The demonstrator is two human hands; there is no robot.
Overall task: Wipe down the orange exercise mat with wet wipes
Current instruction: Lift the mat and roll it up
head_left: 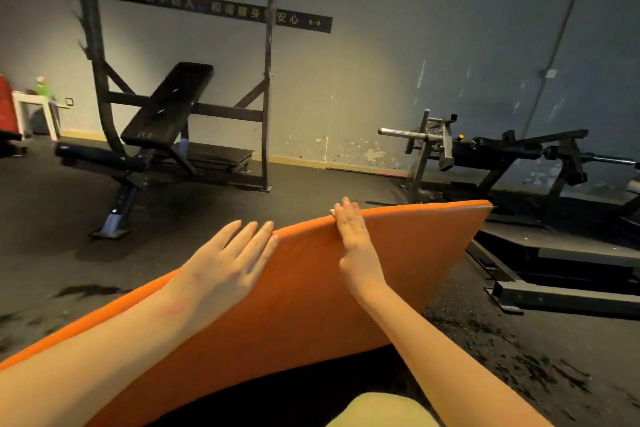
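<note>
The lower left part of the orange mat (301, 288) is cut off by the frame, and its far face is hidden. A small pale scrap is seen beside the fingertips of the right hand (353, 243) at the mat's top edge; whether it is a wet wipe cannot be told. The writing on the dark banner (214, 7) is too blurred to be read.

A green bottle (42, 87) is set on a white table (34, 100) at the far left; its contents cannot be made out.

The mat is held tilted, its far edge lifted off the dark floor (52, 218) and its near part low toward the person. The left hand (228, 260) is laid flat on the near face, fingers straight, fingertips at the upper edge, and nothing is gripped. The right hand is pressed against the top edge with fingers straight and the thumb on the near face.

An incline bench (166, 107) in a black rack is placed by the grey wall (381, 62), where paint is chipped low down. A black weight machine (485, 149) is seen at the right.
</note>
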